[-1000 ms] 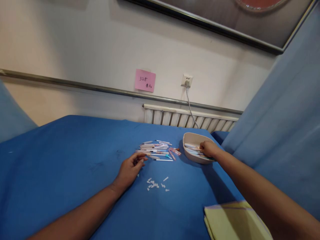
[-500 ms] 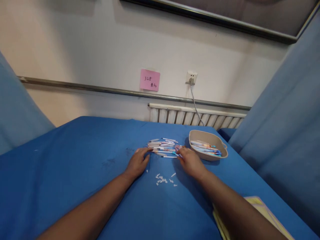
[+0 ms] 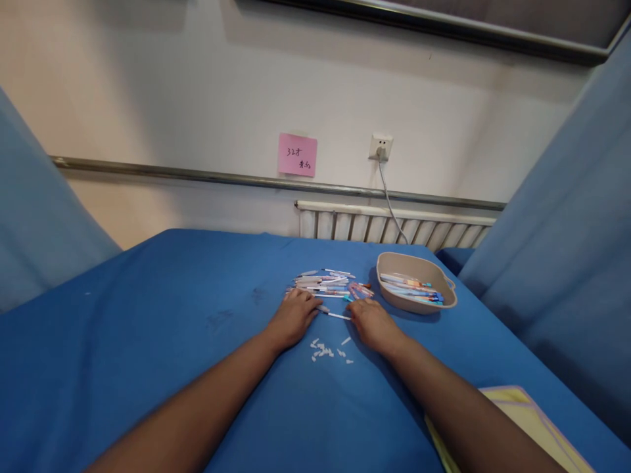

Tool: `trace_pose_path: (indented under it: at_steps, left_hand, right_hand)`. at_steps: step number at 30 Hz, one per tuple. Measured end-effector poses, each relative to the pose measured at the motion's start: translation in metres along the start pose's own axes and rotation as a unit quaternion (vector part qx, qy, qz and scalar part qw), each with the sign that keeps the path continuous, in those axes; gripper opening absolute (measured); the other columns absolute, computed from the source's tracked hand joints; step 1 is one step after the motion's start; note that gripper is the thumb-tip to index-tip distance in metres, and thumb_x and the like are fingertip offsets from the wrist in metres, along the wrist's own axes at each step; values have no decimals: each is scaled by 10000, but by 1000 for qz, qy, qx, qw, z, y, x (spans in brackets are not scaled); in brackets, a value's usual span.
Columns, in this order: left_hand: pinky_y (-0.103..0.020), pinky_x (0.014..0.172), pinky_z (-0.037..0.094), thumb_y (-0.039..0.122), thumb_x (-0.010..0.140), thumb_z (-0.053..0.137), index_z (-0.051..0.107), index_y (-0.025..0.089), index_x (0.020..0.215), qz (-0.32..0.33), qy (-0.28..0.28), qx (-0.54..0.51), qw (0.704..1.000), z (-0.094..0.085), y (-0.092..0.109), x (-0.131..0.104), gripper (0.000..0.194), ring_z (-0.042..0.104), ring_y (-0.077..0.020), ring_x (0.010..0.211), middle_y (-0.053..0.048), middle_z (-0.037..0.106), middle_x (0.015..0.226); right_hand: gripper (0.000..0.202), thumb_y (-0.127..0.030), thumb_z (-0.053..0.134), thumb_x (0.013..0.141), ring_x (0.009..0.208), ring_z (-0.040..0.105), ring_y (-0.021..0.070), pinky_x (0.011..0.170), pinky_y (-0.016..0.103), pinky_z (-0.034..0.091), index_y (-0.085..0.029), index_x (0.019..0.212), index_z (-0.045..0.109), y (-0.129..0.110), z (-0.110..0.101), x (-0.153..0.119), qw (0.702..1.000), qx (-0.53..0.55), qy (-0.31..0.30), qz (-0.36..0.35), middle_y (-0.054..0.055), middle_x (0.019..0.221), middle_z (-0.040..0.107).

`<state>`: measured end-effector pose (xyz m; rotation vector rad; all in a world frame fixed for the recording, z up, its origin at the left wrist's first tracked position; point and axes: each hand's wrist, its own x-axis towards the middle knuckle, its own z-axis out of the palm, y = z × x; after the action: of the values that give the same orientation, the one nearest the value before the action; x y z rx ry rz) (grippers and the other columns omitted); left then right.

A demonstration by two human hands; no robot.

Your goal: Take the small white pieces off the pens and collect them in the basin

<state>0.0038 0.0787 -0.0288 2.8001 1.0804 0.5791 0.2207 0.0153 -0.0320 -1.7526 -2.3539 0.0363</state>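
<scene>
Many pens [image 3: 315, 281] lay by left hand [image 3: 294, 318], fingers bent; right hand [image 3: 373, 323] curled at end of refill [image 3: 339, 316], pinch unclear for both.

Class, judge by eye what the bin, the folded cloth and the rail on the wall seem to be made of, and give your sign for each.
Bin: probably matt plastic; smooth, moulded-looking wall, rounded corners.
Cloth: some soft textile, dull; folded layers and a stitched-looking border. Fibre unclear.
Rail: likely metal, worn; grey with dull highlights.
</scene>
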Motion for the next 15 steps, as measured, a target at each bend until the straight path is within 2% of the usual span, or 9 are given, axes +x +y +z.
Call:
trace_pose_path:
  at_steps: [4, 8, 12, 15]
  left_hand:
    - [-392, 896, 343, 286, 832, 527, 629, 224, 938, -7, 14, -34, 999, -2, -1, -1, 160, 472, -234, 975, -65, 589, 985]
    - [-365, 847, 375, 310, 815, 548, 614, 206, 863, -25, 16, -92, 995, -4, 1, -4, 132, 500, -228, 911, -60, 600, 893]
    - [-359, 844, 393, 351, 837, 509, 607, 201, 931, -47, 35, -148, 987, -5, 0, -6, 202, 522, -228, 907, -71, 609, 922]
    - [-355, 874, 399, 372, 841, 484, 600, 195, 981, -96, 70, -231, 966, -3, -8, -6, 253, 532, -220, 945, -68, 610, 978]
  right_hand:
    - [263, -168, 462, 846, 926, 548, 205, 824, 287, 385, -165, 1094, 548, 8, -4, -6, 999, 25, -17, -38, 91, 972, 637]
    - [230, -143, 440, 843, 915, 554, 203, 817, 292, 397, -155, 1043, 553, 10, -7, -10, 997, 39, -15, -63, 93, 943, 636]
    - [177, -156, 432, 847, 875, 561, 185, 785, 282, 412, -166, 986, 542, 11, 0, -9, 992, 100, 9, -72, 79, 921, 620]
    - [136, -187, 433, 850, 826, 565, 166, 752, 268, 422, -171, 956, 518, 13, 7, -6, 982, 176, 43, -49, 70, 908, 609]
